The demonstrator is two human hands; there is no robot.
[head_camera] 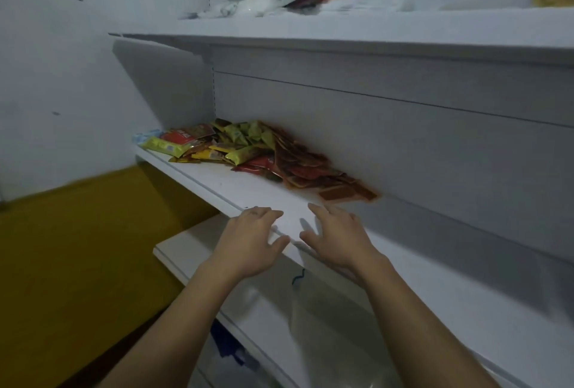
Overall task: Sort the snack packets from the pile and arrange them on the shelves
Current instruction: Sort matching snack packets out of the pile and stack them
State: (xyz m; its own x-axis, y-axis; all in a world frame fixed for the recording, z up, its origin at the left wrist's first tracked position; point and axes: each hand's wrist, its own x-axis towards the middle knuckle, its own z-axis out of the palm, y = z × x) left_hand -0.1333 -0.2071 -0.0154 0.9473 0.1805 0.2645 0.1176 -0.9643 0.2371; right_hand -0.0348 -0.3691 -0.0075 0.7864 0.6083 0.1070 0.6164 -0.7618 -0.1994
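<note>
The fingers [268, 215] of both hands are loosely straight and spread, and they hold nothing. The left hand [251, 240] lies palm down over the front lip of the middle shelf [248, 189]. The right hand [338, 238] is just beside it, reaching a little further in over the bare white board. Whether either palm presses on the shelf cannot be told.

The pile of snack packets [248, 151] lies on the same shelf, beyond the fingers and to the left of them. It is a long heap running along the back wall [403, 145]. Yellow and green packets are at its far left end, and flat red-brown packets [344, 192] trail off toward the hands. That trailing end is close in front of the right hand's fingertips, so the right hand looks the nearer one for a first pick, and the left hand would have to reach up along the shelf.

The upper shelf [341, 27] carries a few white bags and one dark red packet. A lower shelf [186, 248] juts out below the wrists, with a clear plastic bag [326, 325] under the forearms. A yellow floor [77, 248] shows to the left.
</note>
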